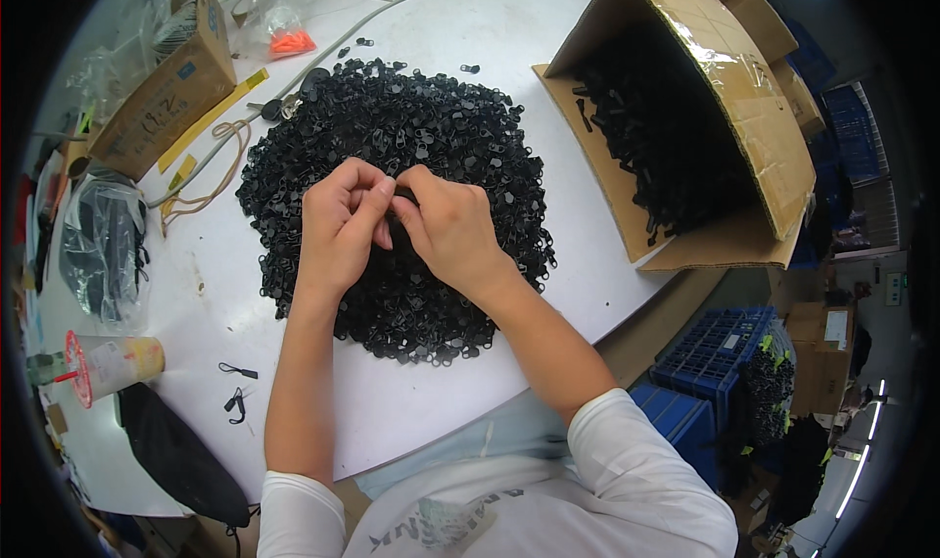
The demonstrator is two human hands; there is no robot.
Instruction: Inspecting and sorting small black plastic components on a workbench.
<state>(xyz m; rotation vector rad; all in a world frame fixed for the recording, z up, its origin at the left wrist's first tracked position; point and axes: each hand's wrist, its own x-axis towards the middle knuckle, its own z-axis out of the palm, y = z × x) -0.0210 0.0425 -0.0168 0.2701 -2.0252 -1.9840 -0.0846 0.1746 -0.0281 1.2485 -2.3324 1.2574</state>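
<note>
A wide heap of black zipper pulls (421, 127) lies on a white desk (587, 264). Above its middle, the left hand (350, 215) and right hand (446, 220) meet, fingers curled inward; whether they grip a piece cannot be told. Both forearms reach across the desk's front edge. Bare surface borders the heap; rightward, a cardboard box (734, 69) opens toward it.
</note>
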